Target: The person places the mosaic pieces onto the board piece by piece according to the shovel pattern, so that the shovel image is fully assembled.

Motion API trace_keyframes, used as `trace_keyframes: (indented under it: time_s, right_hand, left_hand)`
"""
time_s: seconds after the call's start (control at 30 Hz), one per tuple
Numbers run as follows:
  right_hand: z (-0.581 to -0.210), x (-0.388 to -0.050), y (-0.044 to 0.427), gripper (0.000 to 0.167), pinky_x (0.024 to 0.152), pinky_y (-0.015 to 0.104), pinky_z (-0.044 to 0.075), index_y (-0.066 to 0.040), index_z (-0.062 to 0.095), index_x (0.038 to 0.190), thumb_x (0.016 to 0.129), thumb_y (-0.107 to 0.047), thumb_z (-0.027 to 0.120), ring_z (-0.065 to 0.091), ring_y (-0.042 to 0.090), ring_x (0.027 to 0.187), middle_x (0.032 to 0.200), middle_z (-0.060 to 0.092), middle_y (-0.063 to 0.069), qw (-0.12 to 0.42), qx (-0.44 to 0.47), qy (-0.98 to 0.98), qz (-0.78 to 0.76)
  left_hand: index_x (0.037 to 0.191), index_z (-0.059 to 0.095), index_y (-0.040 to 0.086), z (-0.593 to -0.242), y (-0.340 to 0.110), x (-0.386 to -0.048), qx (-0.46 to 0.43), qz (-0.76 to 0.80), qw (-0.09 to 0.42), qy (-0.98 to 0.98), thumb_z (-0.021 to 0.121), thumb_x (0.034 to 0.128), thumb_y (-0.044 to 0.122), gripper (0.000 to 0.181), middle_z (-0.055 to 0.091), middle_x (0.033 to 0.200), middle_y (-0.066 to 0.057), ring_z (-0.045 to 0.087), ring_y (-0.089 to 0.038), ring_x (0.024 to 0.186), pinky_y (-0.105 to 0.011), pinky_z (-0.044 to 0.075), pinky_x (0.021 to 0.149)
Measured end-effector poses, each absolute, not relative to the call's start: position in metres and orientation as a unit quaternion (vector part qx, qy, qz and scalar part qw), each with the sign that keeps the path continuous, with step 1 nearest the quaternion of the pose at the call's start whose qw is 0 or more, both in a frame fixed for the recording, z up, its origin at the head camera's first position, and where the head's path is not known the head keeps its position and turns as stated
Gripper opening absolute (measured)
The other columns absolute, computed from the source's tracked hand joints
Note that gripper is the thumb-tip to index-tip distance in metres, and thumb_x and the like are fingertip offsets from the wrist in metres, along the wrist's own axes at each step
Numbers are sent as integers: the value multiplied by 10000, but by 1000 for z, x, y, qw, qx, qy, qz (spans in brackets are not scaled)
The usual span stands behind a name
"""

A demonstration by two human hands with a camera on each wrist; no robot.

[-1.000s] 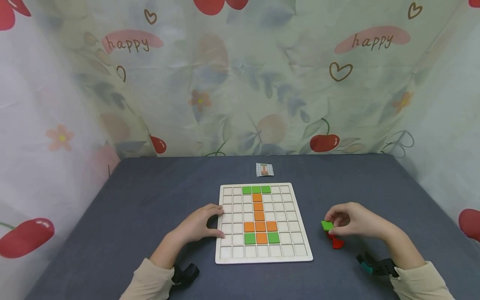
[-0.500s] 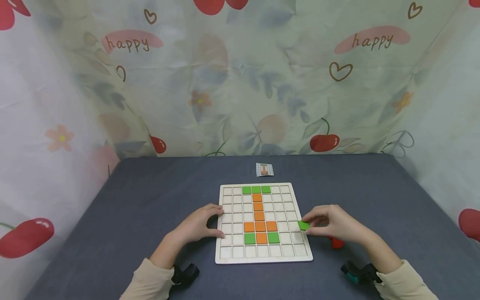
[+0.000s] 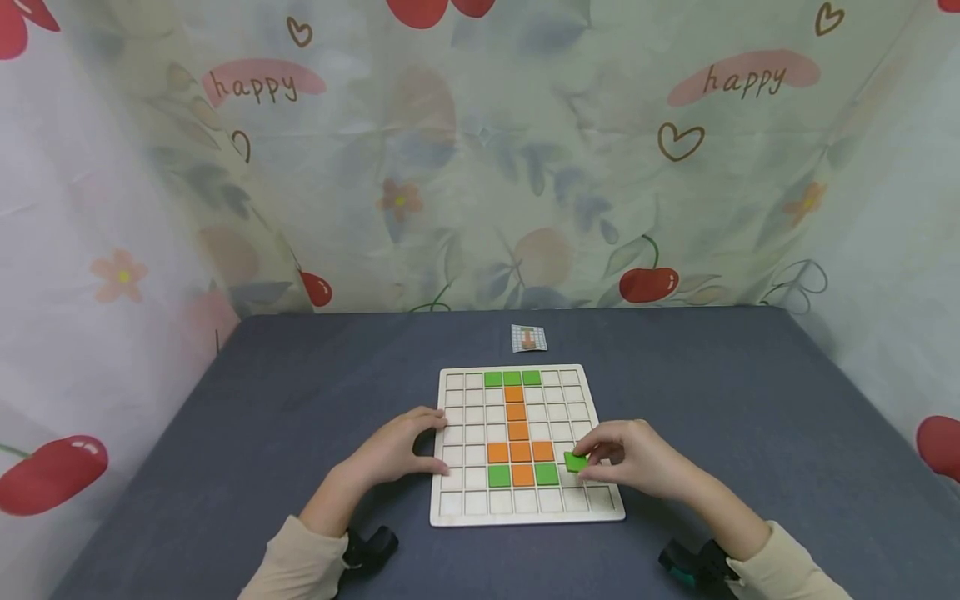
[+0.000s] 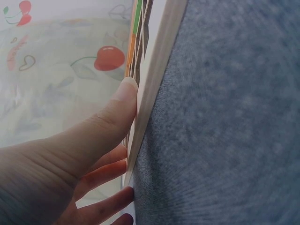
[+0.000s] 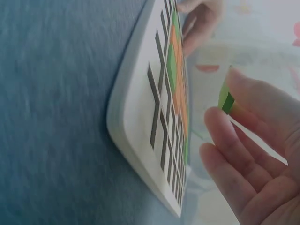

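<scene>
A white gridded board [image 3: 487, 518] lies flat on the dark table, holding green tiles [image 3: 512, 379] along the top, an orange column [image 3: 518, 431] down the middle, and green tiles near its lower part. My right hand [image 3: 633, 457] pinches a green square tile [image 3: 575, 462] between thumb and fingertips, over the board's right side. In the right wrist view that green tile [image 5: 226, 99] is held clear of the board surface. My left hand [image 3: 397, 448] rests at the board's left edge, thumb and fingers spread along it; the left wrist view shows the thumb [image 4: 110, 112] touching the rim.
A small printed picture card [image 3: 528, 338] lies on the table beyond the board's far edge. Patterned cloth [image 3: 480, 167] hangs behind the table. Dark wrist cameras [image 3: 371, 550] sit under both wrists. The red pieces right of the board are hidden by the right arm.
My right hand has carried the green tile leftward from beside the red pieces to over the board's right part. The left hand and the board stay where they were.
</scene>
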State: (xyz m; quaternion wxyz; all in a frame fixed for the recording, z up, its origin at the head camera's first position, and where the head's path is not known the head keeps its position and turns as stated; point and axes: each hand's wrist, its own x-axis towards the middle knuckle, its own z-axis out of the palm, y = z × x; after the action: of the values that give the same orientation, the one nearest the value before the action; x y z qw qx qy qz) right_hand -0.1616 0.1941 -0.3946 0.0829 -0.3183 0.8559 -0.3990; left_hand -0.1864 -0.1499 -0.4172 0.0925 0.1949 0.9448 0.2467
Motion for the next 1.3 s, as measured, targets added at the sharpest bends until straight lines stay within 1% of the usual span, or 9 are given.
trace_keyframes:
  time_s: [0.1, 0.2, 0.27, 0.33, 0.53, 0.7, 0.87, 1.1, 1.3]
  right_hand:
    - [-396, -158, 188, 247, 642, 206, 516, -61, 693, 973, 789, -219, 742, 637, -2, 742, 909, 708, 65, 83, -320, 855, -400]
    - [-397, -154, 181, 226, 681, 220, 536, -53, 689, 966, 790, -184, 742, 645, 7, 758, 911, 703, 64, 86, -319, 854, -402]
    - [-398, -151, 176, 212, 718, 221, 545, -57, 689, 961, 786, -164, 743, 639, -1, 760, 914, 700, 51, 85, -318, 856, -397]
    - [-399, -148, 171, 204, 722, 217, 545, -68, 693, 954, 777, -153, 750, 628, -14, 742, 902, 699, 33, 81, -318, 861, -389]
    - [-401, -141, 158, 195, 686, 191, 532, -77, 698, 928, 757, -139, 766, 586, -36, 711, 859, 680, -7, 71, -318, 871, -369]
    - [-402, -136, 148, 187, 662, 173, 506, -75, 700, 913, 748, -129, 767, 557, -29, 707, 827, 664, -20, 77, -314, 874, -363]
    - [-405, -134, 139, 176, 626, 167, 472, -83, 706, 893, 739, -130, 774, 516, -19, 665, 750, 634, -54, 81, -310, 880, -349]
    - [-408, -132, 130, 161, 589, 139, 436, -89, 702, 852, 716, -116, 785, 484, -11, 635, 702, 611, -53, 45, -323, 890, -318]
    - [-408, -132, 125, 147, 572, 132, 414, -74, 705, 849, 719, -93, 771, 454, -12, 632, 700, 595, -51, 40, -330, 892, -308]
  left_hand:
    - [1258, 579, 49, -417, -150, -186, 196, 247, 92, 944, 808, 693, 354, 682, 511, 1368, -101, 476, -278, 1274, -441, 400, 1050]
    - [1260, 577, 46, -417, -150, -186, 198, 247, 92, 944, 807, 695, 354, 683, 510, 1370, -106, 475, -282, 1275, -444, 399, 1050]
    - [1262, 576, 46, -417, -150, -186, 198, 245, 92, 945, 806, 696, 357, 685, 509, 1371, -108, 474, -284, 1275, -445, 399, 1050]
    - [1263, 574, 45, -416, -150, -186, 199, 245, 92, 944, 804, 697, 361, 687, 507, 1372, -111, 473, -285, 1276, -447, 398, 1050]
    - [1262, 572, 35, -417, -150, -186, 201, 247, 91, 944, 805, 697, 356, 690, 510, 1369, -114, 475, -285, 1274, -449, 399, 1048]
    - [1265, 571, 40, -417, -151, -185, 204, 247, 89, 943, 804, 699, 352, 686, 511, 1367, -110, 478, -283, 1271, -448, 400, 1047]
    - [1266, 570, 40, -417, -151, -185, 204, 250, 88, 942, 806, 697, 351, 690, 508, 1370, -112, 477, -286, 1269, -450, 403, 1045]
    - [1267, 569, 43, -417, -151, -185, 202, 254, 88, 942, 807, 696, 350, 691, 506, 1374, -108, 474, -283, 1274, -445, 403, 1045]
    - [1264, 572, 42, -417, -151, -185, 202, 252, 88, 942, 807, 695, 354, 690, 507, 1373, -108, 476, -284, 1272, -445, 403, 1045]
